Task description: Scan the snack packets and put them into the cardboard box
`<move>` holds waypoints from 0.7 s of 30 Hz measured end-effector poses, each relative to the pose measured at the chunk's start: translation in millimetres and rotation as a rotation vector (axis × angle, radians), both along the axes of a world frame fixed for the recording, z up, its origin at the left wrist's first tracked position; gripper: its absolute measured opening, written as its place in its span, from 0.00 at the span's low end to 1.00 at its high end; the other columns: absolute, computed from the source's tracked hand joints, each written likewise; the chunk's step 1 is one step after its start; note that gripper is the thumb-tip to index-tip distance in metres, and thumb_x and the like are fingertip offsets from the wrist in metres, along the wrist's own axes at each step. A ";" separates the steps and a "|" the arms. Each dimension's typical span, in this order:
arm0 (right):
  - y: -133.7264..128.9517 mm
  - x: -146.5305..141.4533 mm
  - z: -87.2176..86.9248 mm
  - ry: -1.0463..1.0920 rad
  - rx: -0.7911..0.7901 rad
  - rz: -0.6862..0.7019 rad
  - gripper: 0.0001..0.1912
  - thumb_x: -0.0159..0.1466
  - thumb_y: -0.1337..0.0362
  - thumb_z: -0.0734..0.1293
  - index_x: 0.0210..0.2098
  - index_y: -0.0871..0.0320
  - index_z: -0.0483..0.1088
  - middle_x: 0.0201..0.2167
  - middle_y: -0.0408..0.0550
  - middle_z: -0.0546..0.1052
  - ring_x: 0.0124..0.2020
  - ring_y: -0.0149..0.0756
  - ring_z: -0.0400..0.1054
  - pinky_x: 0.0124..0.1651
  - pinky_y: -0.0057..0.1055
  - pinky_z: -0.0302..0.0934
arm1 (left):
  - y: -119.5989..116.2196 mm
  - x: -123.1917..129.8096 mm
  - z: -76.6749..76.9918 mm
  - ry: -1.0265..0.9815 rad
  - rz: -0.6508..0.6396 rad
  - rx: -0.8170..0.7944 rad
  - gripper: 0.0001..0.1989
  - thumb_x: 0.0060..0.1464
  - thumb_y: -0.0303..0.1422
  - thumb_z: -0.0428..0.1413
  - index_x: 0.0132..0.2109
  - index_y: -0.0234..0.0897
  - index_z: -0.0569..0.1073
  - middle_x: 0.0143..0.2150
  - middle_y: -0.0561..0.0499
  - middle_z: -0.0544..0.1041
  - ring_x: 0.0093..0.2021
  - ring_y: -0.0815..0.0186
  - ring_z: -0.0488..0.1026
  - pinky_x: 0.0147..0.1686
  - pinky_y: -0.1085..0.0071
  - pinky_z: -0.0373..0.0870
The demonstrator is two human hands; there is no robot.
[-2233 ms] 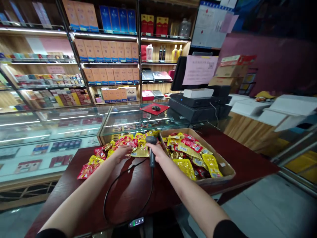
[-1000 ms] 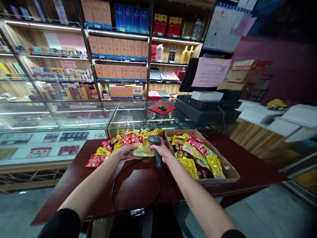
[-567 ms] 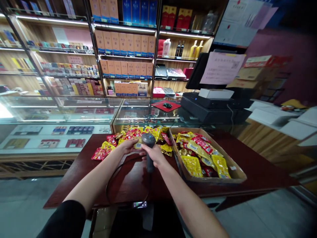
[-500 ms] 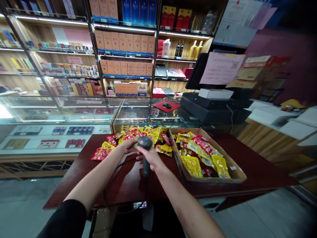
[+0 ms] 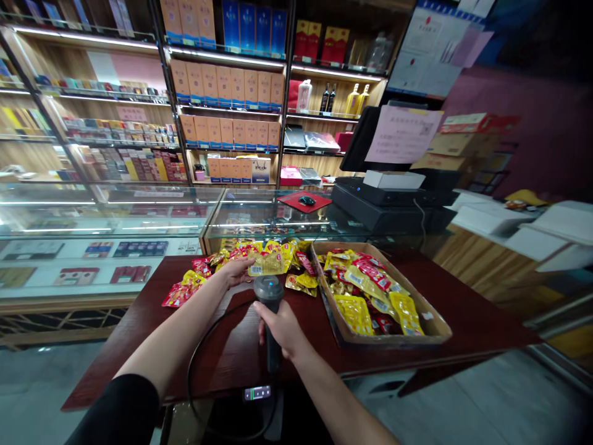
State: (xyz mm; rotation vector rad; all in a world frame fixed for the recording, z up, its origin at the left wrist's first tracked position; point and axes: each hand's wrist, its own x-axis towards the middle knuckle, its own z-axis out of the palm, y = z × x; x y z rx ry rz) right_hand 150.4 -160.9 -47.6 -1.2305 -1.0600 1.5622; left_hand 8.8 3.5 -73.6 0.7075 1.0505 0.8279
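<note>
My right hand [image 5: 283, 327] is wrapped round the handle of a dark grey barcode scanner [image 5: 269, 289], whose cable loops down to the left. Between the fingers of my left hand [image 5: 237, 272] is the left end of a gold-yellow snack packet [image 5: 267, 264], held just beyond the scanner's head. Behind it, red and yellow packets [image 5: 200, 276] lie in a loose pile along the back of the dark red table [image 5: 222, 364]. To the right stands an open cardboard tray [image 5: 442, 330] with several more packets [image 5: 354, 314] inside.
A glass counter [image 5: 250, 213] behind the table bears a red mat with a mouse [image 5: 306, 200] and a black till with a monitor [image 5: 356, 139]. Boxed goods [image 5: 231, 86] fill the back shelves. A small lit device [image 5: 257, 393] is at the table's front edge.
The scanner in my right hand has moved down, apart from my left hand. The gold-yellow packet in my left hand now shows clearly. The view has shifted slightly.
</note>
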 end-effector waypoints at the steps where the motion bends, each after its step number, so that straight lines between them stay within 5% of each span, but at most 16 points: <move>1: -3.6 2.0 3.3 -0.012 0.004 0.005 0.18 0.52 0.50 0.69 0.29 0.58 0.63 0.09 0.35 0.64 0.09 0.27 0.57 0.13 0.24 0.54 | 0.3 2.4 0.1 0.002 0.004 0.004 0.06 0.56 0.28 0.58 0.41 0.34 0.69 0.30 0.51 0.78 0.26 0.68 0.76 0.27 0.73 0.76; 21: -4.5 0.6 9.8 0.047 -0.042 -0.021 0.18 0.50 0.51 0.69 0.28 0.57 0.62 0.09 0.34 0.63 0.09 0.27 0.56 0.13 0.24 0.52 | 5.4 19.9 -10.5 0.010 0.090 0.011 0.16 0.54 0.27 0.59 0.50 0.37 0.70 0.24 0.55 0.73 0.20 0.71 0.71 0.19 0.79 0.70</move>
